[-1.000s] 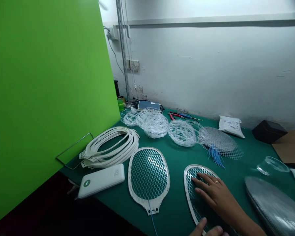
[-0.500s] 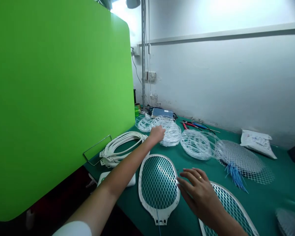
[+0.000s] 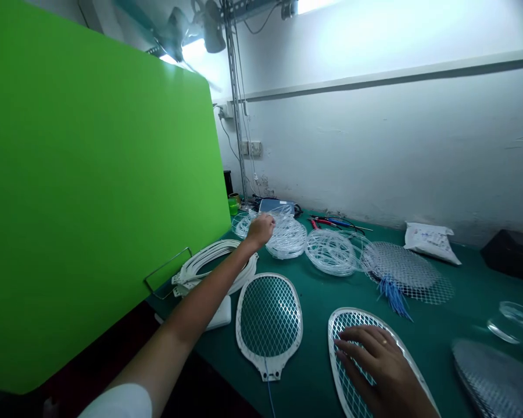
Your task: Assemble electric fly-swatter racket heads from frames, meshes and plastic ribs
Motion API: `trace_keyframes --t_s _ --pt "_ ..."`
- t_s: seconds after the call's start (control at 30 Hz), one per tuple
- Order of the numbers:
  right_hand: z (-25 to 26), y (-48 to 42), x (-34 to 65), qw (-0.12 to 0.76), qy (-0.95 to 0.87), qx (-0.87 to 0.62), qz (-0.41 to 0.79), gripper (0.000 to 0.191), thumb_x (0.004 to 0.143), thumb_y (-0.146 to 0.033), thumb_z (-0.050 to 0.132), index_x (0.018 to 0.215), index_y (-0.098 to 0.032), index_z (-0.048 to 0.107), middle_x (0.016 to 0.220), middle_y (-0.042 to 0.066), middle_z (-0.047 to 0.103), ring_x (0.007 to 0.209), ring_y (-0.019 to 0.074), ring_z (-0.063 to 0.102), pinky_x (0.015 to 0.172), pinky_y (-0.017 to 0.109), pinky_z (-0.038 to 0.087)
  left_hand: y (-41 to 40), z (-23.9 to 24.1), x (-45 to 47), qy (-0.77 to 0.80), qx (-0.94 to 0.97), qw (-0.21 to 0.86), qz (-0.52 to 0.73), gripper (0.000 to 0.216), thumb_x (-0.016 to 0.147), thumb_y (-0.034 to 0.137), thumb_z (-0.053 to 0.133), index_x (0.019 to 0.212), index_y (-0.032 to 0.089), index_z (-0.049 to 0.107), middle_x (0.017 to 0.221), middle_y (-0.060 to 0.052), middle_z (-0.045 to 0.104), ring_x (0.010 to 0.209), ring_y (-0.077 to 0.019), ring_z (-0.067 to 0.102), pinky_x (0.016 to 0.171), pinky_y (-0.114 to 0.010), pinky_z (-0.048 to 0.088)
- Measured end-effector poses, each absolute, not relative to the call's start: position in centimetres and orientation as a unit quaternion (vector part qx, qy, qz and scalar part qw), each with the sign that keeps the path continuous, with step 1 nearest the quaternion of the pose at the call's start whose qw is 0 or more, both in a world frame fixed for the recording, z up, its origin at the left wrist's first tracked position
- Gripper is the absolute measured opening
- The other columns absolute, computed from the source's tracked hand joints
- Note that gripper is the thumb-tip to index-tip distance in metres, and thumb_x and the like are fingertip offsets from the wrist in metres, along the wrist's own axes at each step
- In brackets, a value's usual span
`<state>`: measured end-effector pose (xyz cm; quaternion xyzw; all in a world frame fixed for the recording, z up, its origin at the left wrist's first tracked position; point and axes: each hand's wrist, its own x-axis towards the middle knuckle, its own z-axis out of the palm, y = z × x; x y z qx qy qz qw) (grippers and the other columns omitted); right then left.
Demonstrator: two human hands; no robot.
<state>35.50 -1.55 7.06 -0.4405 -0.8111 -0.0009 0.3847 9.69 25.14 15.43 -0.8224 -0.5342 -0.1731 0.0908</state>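
Note:
My left hand (image 3: 260,228) reaches far forward to a pile of clear plastic oval grids (image 3: 287,235) and its fingers close on the top one, which is lifted at its near edge. My right hand (image 3: 377,363) lies flat, fingers spread, on a white racket-shaped frame with metal mesh (image 3: 353,339) at the table's front right. A second meshed racket frame (image 3: 269,316) with a blue wire at its neck lies to the left of it.
A stack of white oval frames (image 3: 209,264) and a white power bank (image 3: 220,313) lie by the green partition (image 3: 91,191). More clear grids (image 3: 331,251), loose mesh sheets (image 3: 401,270) with blue wires, pliers (image 3: 326,222), a white bag (image 3: 431,241) and a black box (image 3: 512,252) sit further back.
My left arm stretched out to the clear grid pile and took hold of the top piece. My right hand left the mesh frame, then settled back flat on it. The view tilted upward.

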Motion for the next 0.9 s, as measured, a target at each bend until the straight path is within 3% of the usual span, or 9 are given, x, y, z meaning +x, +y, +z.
trace_keyframes --t_s 0.1,0.17,0.3,0.37,0.47,0.57,0.7,0.83,0.9 --pt "7.5 0.6 35.2 0.472 -0.665 -0.507 0.278 0.032 0.092 -0.050 0.057 0.115 -0.030 0.068 0.113 0.007 0.071 0.102 0.0268 0.068 0.078 0.041 0.058 18.7 14.3 9.1 -0.492 -0.830 0.128 -0.229 0.024 0.099 0.029 0.056 0.117 0.014 0.060 0.112 -0.008 0.064 0.094 -0.0194 0.065 0.080 -0.038 0.057" --pt "8.6 2.8 34.2 0.512 -0.504 -0.508 0.476 0.054 0.090 -0.058 0.057 0.134 -0.027 0.055 0.122 0.010 0.067 0.104 0.0283 0.068 0.078 0.042 0.060 12.4 12.1 9.2 -0.426 -0.858 0.145 -0.249 0.031 0.105 0.017 0.034 0.108 0.011 0.064 0.097 -0.009 0.067 0.084 -0.0182 0.067 0.073 -0.035 0.058" --pt "9.7 5.4 31.0 0.509 -0.305 -0.468 0.655 0.093 0.078 -0.042 0.077 0.151 -0.015 0.026 0.096 0.010 0.073 0.082 0.0261 0.072 0.070 0.039 0.061 0.5 6.5 9.9 -0.271 -0.906 0.170 -0.277 0.036 0.101 0.013 0.034 0.115 0.022 0.066 0.090 -0.004 0.073 0.085 -0.0184 0.071 0.078 -0.034 0.062" --pt "8.7 5.2 29.9 0.517 -0.307 -0.457 0.655 0.107 0.071 -0.028 0.084 0.153 -0.012 0.018 0.082 0.005 0.073 0.072 0.0224 0.071 0.066 0.034 0.060 -2.9 4.5 9.3 -0.247 -0.900 0.188 -0.306 0.038 0.096 0.008 0.041 0.120 0.024 0.066 0.084 -0.003 0.075 0.091 -0.0183 0.072 0.084 -0.031 0.062" --pt "6.4 4.1 29.6 0.529 -0.325 -0.442 0.648 0.104 0.070 -0.028 0.085 0.152 -0.012 0.023 0.082 0.004 0.073 0.071 0.0201 0.069 0.065 0.031 0.060 -4.2 2.6 6.6 -0.345 -0.863 0.168 -0.330 0.034 0.099 0.031 0.051 0.132 0.027 0.060 0.101 -0.004 0.075 0.110 -0.0238 0.068 0.098 -0.040 0.057" --pt "4.7 3.8 30.6 0.511 -0.317 -0.463 0.651 0.090 0.070 -0.030 0.085 0.145 -0.011 0.038 0.081 0.004 0.073 0.071 0.0191 0.069 0.066 0.030 0.060 -3.1 1.3 3.5 -0.553 -0.766 0.060 -0.321 0.044 0.102 0.042 0.043 0.144 0.028 0.048 0.140 -0.009 0.057 0.131 -0.0294 0.052 0.101 -0.044 0.054" --pt "5.0 3.8 32.4 0.516 -0.273 -0.492 0.646 0.094 0.064 -0.027 0.089 0.143 -0.011 0.041 0.076 0.003 0.071 0.065 0.0172 0.066 0.061 0.027 0.059 -1.6 -0.2 2.1 -0.575 -0.771 -0.113 -0.250 0.046 0.104 0.041 0.040 0.149 0.028 0.041 0.151 -0.007 0.045 0.138 -0.0290 0.043 0.107 -0.048 0.047" --pt "8.2 1.2 32.1 0.555 -0.352 -0.576 0.487 0.080 0.075 -0.045 0.078 0.143 -0.017 0.046 0.083 0.005 0.073 0.067 0.0214 0.069 0.059 0.030 0.061 -1.7 -0.1 3.4 -0.496 -0.771 -0.286 -0.278 0.055 0.102 0.053 0.038 0.153 0.034 0.031 0.159 -0.004 0.029 0.147 -0.0333 0.025 0.116 -0.061 0.025" --pt "9.4 -0.7 30.2 0.523 -0.473 -0.619 0.346 0.061 0.087 -0.049 0.064 0.142 -0.024 0.050 0.088 0.005 0.074 0.069 0.0215 0.071 0.060 0.029 0.062 -1.8 0.8 4.5 -0.446 -0.719 -0.389 -0.364 0.068 0.097 0.066 0.033 0.156 0.033 0.024 0.163 -0.006 0.018 0.148 -0.0369 0.019 0.115 -0.062 0.026"
